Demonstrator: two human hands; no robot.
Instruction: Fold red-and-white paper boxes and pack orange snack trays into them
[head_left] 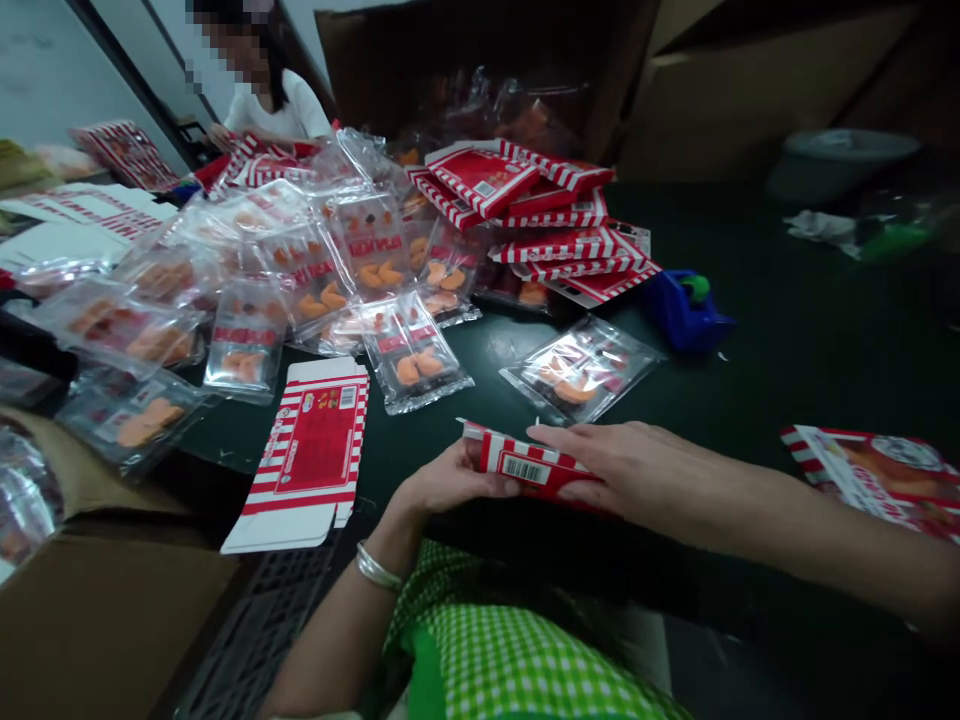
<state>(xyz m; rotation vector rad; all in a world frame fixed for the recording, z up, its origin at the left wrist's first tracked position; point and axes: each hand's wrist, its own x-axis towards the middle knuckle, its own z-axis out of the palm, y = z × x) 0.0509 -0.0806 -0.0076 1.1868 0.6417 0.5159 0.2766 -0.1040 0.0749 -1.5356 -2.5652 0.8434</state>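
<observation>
Between my two hands is a red-and-white striped carton [529, 470], held just above the dark table near its front edge. My left hand [450, 475] grips its left end, thumb along the front face with the barcode. My right hand [611, 465] closes over the right end, its index finger at the top edge. Just beyond them lies a clear plastic packet [581, 370] with orange pieces inside. A flattened striped carton [315, 445] rests to the left, and another clear packet [416, 350] lies beyond it.
A large heap of clear packets [300, 250] covers the back left. Filled striped cartons [487, 185] are stacked behind, beside a blue tape dispenser [686, 310]. An open cardboard box [97, 610] stands at front left. A co-worker [277, 105] sits at the far left.
</observation>
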